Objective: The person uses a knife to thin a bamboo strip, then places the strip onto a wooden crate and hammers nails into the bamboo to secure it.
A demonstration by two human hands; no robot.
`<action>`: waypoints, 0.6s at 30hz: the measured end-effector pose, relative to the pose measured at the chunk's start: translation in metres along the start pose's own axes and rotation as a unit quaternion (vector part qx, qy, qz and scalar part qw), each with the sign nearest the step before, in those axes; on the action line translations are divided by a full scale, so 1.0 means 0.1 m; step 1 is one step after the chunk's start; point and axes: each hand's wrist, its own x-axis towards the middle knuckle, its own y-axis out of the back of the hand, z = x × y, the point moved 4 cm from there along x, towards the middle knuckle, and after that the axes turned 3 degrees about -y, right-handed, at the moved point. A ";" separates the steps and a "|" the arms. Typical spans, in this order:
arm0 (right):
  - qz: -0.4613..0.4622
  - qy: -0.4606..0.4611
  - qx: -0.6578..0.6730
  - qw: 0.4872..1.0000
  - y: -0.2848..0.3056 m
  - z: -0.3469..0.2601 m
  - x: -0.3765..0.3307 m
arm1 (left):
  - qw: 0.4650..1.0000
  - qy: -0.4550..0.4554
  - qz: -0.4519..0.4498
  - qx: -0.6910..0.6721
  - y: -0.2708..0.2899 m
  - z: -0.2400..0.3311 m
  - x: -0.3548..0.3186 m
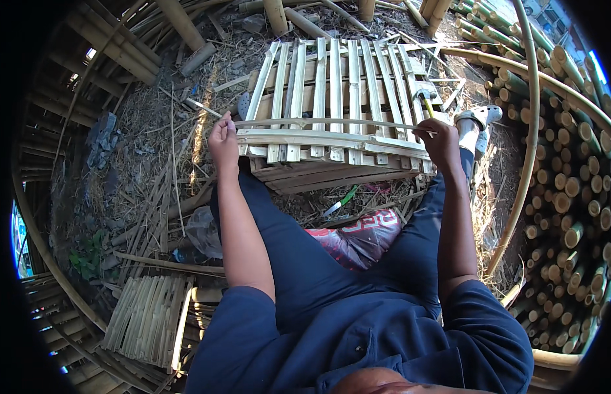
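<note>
A thin bamboo strip [348, 121] stretches across a panel of split-bamboo slats [318, 79]. My left hand [223, 141] is closed around the strip's left end, at the panel's near left corner. The right end is pinched in my right hand [440, 141], by the near right corner. Just nearer to me, a wider bamboo crosspiece [332, 140] lies over the slat ends. A hammer [423, 95] with a yellow handle rests at the panel's right side, beyond my right hand. The panel sits on a low wooden platform [338, 176] between my legs.
A green-handled knife [341, 200] lies on the ground below the platform, near a red printed sack [364, 236]. Cut bamboo poles [561, 190] are stacked at the right. A bundle of slats [148, 318] lies at the lower left. A curved bamboo pole [532, 131] rises at the right.
</note>
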 end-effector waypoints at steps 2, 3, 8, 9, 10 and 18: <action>0.044 0.013 -0.001 0.999 0.01 -0.11 0.03 | 0.999 -0.017 0.007 0.032 0.08 -0.02 0.05; 0.068 0.068 -0.047 0.994 0.01 -0.15 0.06 | 0.999 0.007 0.014 0.033 0.12 -0.05 0.07; 0.094 0.073 -0.045 0.992 -0.07 -0.03 0.07 | 0.994 0.090 -0.007 0.069 -0.01 0.03 0.04; 0.102 0.084 -0.045 0.990 -0.08 -0.03 0.06 | 0.993 0.084 -0.014 0.077 -0.02 0.06 0.04; 0.110 0.095 -0.045 0.988 -0.08 -0.03 0.05 | 0.994 0.088 -0.014 0.069 -0.03 0.09 0.03; 0.057 0.065 -0.044 0.995 -0.14 0.14 0.01 | 0.992 0.098 -0.021 0.071 -0.09 0.19 0.04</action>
